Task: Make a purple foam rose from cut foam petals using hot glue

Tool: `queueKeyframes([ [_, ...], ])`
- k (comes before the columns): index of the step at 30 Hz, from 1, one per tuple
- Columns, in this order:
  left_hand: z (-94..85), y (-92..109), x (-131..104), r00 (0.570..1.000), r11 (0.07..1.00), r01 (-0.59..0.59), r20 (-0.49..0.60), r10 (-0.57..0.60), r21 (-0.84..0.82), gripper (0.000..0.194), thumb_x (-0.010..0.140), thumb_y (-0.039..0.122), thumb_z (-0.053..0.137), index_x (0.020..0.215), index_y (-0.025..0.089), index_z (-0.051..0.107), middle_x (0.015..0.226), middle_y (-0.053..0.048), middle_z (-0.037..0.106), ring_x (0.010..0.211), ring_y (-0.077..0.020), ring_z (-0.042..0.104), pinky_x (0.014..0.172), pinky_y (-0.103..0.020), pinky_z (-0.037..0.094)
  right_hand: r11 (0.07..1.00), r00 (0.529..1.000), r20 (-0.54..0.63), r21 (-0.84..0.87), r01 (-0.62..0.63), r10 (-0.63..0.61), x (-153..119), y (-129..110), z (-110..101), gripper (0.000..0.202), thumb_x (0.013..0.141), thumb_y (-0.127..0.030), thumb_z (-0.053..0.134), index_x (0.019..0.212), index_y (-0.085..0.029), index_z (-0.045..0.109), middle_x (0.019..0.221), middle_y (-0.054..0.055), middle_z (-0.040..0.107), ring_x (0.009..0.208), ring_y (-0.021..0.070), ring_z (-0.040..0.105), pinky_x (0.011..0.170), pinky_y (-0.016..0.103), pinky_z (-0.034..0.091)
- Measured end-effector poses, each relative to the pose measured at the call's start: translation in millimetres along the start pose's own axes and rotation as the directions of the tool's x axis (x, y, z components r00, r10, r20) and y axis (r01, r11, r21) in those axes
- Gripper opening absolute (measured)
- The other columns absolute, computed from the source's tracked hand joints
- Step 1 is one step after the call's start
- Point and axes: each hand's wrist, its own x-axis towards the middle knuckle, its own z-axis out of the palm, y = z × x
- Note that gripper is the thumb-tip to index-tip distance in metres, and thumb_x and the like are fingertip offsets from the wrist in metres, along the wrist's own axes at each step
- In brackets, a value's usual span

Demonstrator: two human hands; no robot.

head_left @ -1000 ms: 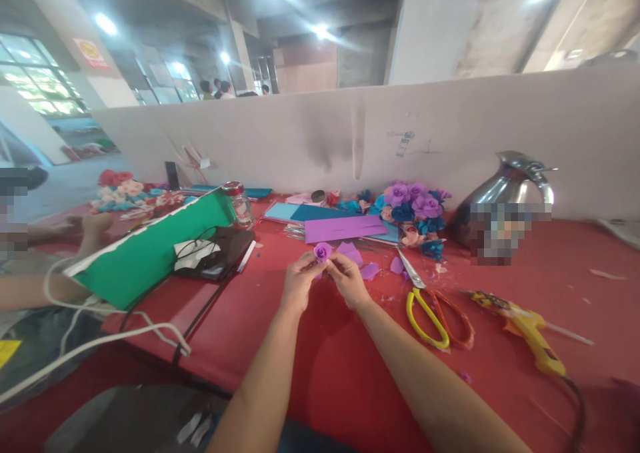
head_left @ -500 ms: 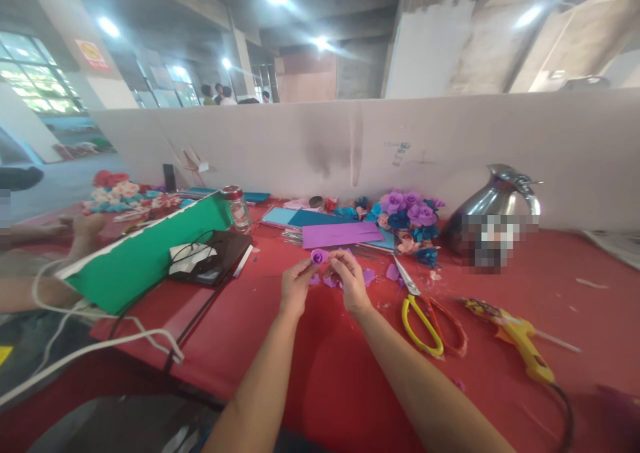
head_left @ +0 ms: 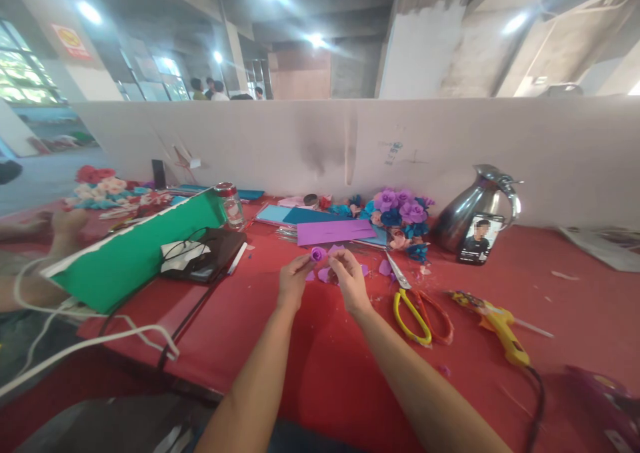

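A small purple paper flower (head_left: pixel 317 254) is pinched in the fingertips of my left hand (head_left: pixel 294 281). My right hand (head_left: pixel 349 281) is closed at the flower's right side, its fingertips touching the edge or a petal there. Loose purple petals (head_left: pixel 327 276) lie on the red table just beyond and between my hands. Behind them is a purple paper strip (head_left: pixel 335 232) on top of blue sheets. Scissors (head_left: pixel 413 306) with one yellow and one red handle rest to the right of my right hand, and a yellow glue gun (head_left: pixel 500 326) lies farther right.
A steel jug (head_left: pixel 465 203) stands at the back right with a phone (head_left: pixel 480 240) against it. Finished paper flowers (head_left: pixel 400 213) are heaped behind the scissors. Left are a green board (head_left: pixel 145 253), a glass jar (head_left: pixel 230 206), a dark case (head_left: pixel 215 256), white cables and another person's arms.
The view has turned slightly to the right, so things sit farther left. Both hands keep hold at the flower with almost no movement. The phone's screen now shows a picture.
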Motion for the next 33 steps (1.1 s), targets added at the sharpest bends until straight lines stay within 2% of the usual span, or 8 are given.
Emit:
queueKeyframes([
  [6, 2.5, 0, -3, 0.997, 0.999, -0.044, 0.068, 0.041, 0.031, 0.028, 0.059, 0.035, 0.080, 0.084, 0.022, 0.077, 0.091, -0.004, 0.073, 0.094, -0.0231, 0.061, 0.090, -0.038, 0.044, 0.999, 1.000, -0.002, -0.040, 0.001, -0.001, -2, 5, -9, 0.018, 0.075, -0.036, 0.061, 0.071, -0.019, 0.055, 0.059, -0.004, 0.052, 0.054, 0.0103, 0.048, 0.055, 0.024, 0.039],
  [10, 5.2, 4, -4, 0.999, 0.999, -0.025, 0.028, 0.024, 0.043, 0.025, 0.059, 0.031, 0.079, 0.082, 0.022, 0.078, 0.089, -0.005, 0.073, 0.086, -0.0216, 0.062, 0.084, -0.036, 0.047, 0.999, 0.999, -0.043, -0.031, -0.008, 0.007, -4, 6, -9, 0.013, 0.075, -0.032, 0.058, 0.072, -0.020, 0.054, 0.062, -0.003, 0.054, 0.055, 0.0105, 0.048, 0.056, 0.024, 0.039],
  [14, 7.2, 4, -5, 0.999, 0.998, -0.007, 0.049, 0.004, 0.057, 0.024, 0.060, 0.028, 0.077, 0.084, 0.021, 0.077, 0.089, -0.005, 0.074, 0.082, -0.0206, 0.063, 0.079, -0.034, 0.048, 0.998, 1.000, -0.004, -0.069, 0.006, -0.007, -5, 10, -7, 0.014, 0.073, -0.031, 0.060, 0.080, -0.019, 0.057, 0.070, -0.002, 0.059, 0.060, 0.0119, 0.051, 0.057, 0.024, 0.040],
  [22, 10.7, 6, -9, 0.997, 0.997, -0.002, 0.078, -0.004, 0.076, 0.018, 0.061, 0.022, 0.074, 0.078, 0.021, 0.077, 0.075, -0.002, 0.072, 0.072, -0.0177, 0.061, 0.073, -0.031, 0.049, 0.983, 0.998, -0.060, -0.182, 0.020, -0.031, -8, 13, -5, 0.014, 0.076, -0.033, 0.056, 0.073, -0.019, 0.055, 0.064, -0.003, 0.053, 0.055, 0.0110, 0.045, 0.054, 0.024, 0.036],
  [28, 13.6, 7, -12, 0.993, 0.999, 0.014, 0.116, -0.019, 0.050, 0.021, 0.063, 0.024, 0.074, 0.082, 0.019, 0.077, 0.077, -0.003, 0.071, 0.074, -0.0176, 0.062, 0.074, -0.031, 0.049, 0.968, 0.994, -0.090, -0.247, 0.041, -0.065, -10, 12, -5, 0.013, 0.075, -0.032, 0.058, 0.074, -0.020, 0.055, 0.067, -0.001, 0.058, 0.057, 0.0113, 0.046, 0.056, 0.025, 0.039],
  [33, 15.2, 10, -12, 0.997, 0.998, 0.028, 0.075, -0.032, 0.056, 0.020, 0.059, 0.028, 0.076, 0.075, 0.016, 0.075, 0.068, -0.001, 0.068, 0.067, -0.0161, 0.060, 0.070, -0.031, 0.048, 0.970, 0.992, -0.097, -0.235, 0.057, -0.082, -11, 10, -5, 0.009, 0.075, -0.028, 0.054, 0.075, -0.019, 0.055, 0.065, -0.003, 0.057, 0.055, 0.0108, 0.047, 0.054, 0.023, 0.039],
])
